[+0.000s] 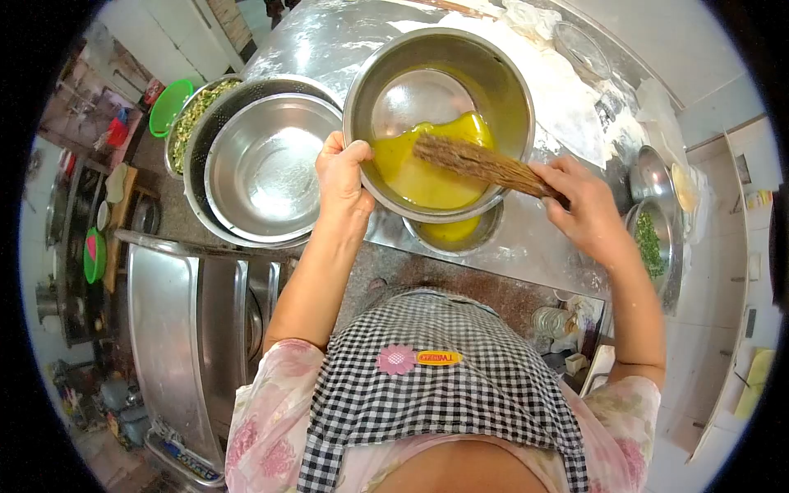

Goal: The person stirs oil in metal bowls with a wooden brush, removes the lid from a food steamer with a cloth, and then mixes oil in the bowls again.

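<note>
My left hand (341, 177) is closed on the left rim of a deep steel bowl (505, 94), which is tilted toward me. Yellow liquid (427, 182) pools along the bowl's near side. In my right hand (582, 207) is a brown brush (481, 164) that looks like a bundle of stiff fibres. Its far end reaches over the rim into the bowl, at the liquid. Partly hidden under the tilted bowl, a smaller steel bowl (491, 233) also has yellow liquid in it.
At the left, a wide steel bowl (263, 156) sits in a perforated basin (196, 177), beside a bowl of chopped filling (197, 115). Floury dough (567, 123) lies on the steel table (329, 41). Chopped greens (649, 242) fill a bowl at the right. Steel trays (164, 312) stand lower left.
</note>
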A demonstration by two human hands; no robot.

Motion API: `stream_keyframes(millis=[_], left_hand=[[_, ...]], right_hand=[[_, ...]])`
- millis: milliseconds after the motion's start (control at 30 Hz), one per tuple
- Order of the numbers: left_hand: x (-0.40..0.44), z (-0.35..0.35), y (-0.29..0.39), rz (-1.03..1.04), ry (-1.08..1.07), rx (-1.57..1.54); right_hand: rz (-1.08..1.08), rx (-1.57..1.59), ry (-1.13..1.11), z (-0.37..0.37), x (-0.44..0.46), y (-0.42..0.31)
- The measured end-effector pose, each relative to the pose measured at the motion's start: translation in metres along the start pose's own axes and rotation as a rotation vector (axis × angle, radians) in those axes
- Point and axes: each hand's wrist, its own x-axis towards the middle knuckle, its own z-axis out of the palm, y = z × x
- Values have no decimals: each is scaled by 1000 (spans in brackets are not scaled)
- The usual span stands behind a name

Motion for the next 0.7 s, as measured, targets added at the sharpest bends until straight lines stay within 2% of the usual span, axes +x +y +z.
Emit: stream_keyframes(millis=[200, 400, 500, 600, 700], left_hand=[[0, -2, -2, -1, -15, -24], [-2, -3, 0, -4, -21, -25], [-2, -7, -1, -9, -27, -50], [4, -14, -7, -10, -67, -64], [2, -15, -6, -4, -60, -85]], right_hand=[[-124, -271, -199, -28, -14, -1], [-131, -582, -48, -54, -9, 1], [-124, -495, 2, -54, -11, -7], [-188, -347, -71, -32, -17, -10], [-163, -335, -127, -17, -17, -13]])
